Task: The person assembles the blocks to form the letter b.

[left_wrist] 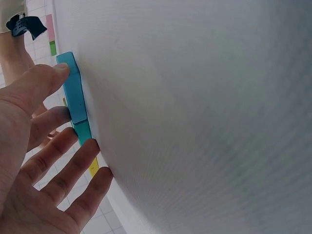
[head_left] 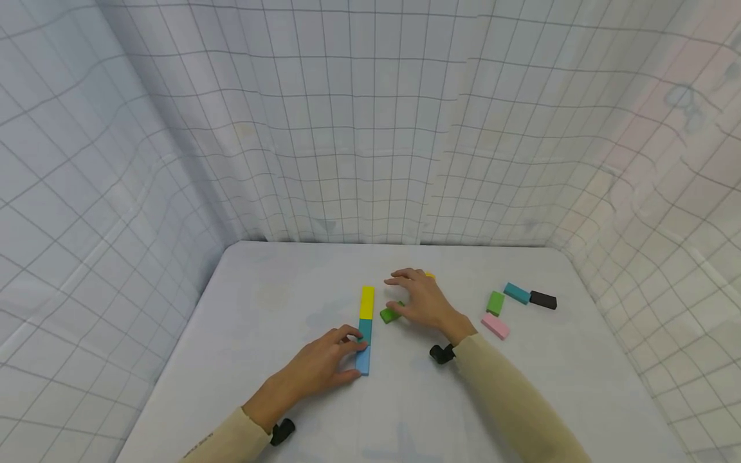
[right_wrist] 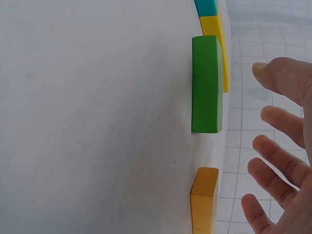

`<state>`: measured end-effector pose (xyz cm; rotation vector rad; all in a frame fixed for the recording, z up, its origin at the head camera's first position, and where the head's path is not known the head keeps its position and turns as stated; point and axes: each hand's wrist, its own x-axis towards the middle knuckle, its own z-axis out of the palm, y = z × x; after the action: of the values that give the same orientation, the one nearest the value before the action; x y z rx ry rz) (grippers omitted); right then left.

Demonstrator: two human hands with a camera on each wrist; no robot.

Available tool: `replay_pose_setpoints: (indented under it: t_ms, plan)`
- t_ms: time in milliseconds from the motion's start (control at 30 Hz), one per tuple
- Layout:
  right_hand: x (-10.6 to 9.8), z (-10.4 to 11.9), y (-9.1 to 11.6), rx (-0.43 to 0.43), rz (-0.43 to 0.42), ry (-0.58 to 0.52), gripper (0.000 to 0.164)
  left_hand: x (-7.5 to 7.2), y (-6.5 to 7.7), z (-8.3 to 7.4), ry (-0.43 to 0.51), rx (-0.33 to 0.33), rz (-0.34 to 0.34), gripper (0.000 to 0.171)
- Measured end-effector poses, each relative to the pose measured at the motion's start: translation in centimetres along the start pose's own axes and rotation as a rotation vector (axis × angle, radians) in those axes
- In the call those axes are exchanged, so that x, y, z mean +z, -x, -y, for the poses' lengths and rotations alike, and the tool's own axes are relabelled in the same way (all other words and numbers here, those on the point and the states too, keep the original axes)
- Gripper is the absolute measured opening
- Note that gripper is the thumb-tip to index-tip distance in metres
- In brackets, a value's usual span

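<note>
Touching a flat, light blue block (head_left: 362, 363) with its fingers spread, the left hand (head_left: 320, 364) is beside a straight row. A flat teal block (head_left: 365, 329) comes next, then a flat yellow block (head_left: 367, 302), all on the white table (head_left: 272, 296). The right hand (head_left: 425, 299), fingers spread, is over a long green block (right_wrist: 205, 84) just right of the row. A yellow-orange block (right_wrist: 204, 202) lies near it.

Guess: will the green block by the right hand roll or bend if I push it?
The green block would probably slide, not roll, since its faces look flat. Its straight edges suggest it won't bend, and lying lengthwise, it seems unlikely to tip.
</note>
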<state>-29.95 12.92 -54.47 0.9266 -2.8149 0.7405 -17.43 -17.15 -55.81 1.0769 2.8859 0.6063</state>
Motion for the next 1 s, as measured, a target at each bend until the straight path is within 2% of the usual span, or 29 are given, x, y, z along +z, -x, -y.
replay_pose_setpoints:
  t_ms: [100, 133, 167, 300, 667, 1000]
  plan:
    - [-0.3, -0.4, 0.5, 0.021, -0.012, -0.017, 0.053, -0.1, 0.0, -0.1, 0.006, 0.008, 0.002, 0.053]
    - [-0.5, -0.5, 0.7, 0.029, -0.015, -0.023, 0.053, -0.1, -0.1, -0.2, 0.004, -0.001, 0.009, 0.054]
    - [-0.6, -0.6, 0.9, 0.034, -0.02, -0.025, 0.053, -1.0, -0.1, -1.1, -0.001, -0.028, 0.027, 0.052]
    - [-1.1, -1.2, 1.5, 0.055, -0.038, -0.007, 0.053, -1.1, -0.2, -1.4, -0.009, -0.049, 0.042, 0.052]
    - [-1.9, -3.0, 2.3, 0.127, -0.062, 0.027, 0.056, -0.9, -0.1, -1.1, -0.023, -0.052, 0.036, 0.054]
    - [-1.9, -3.9, 3.0, 0.182, -0.029, 0.035, 0.066, -0.9, 0.1, -1.0, 0.006, -0.044, 0.035, 0.054]
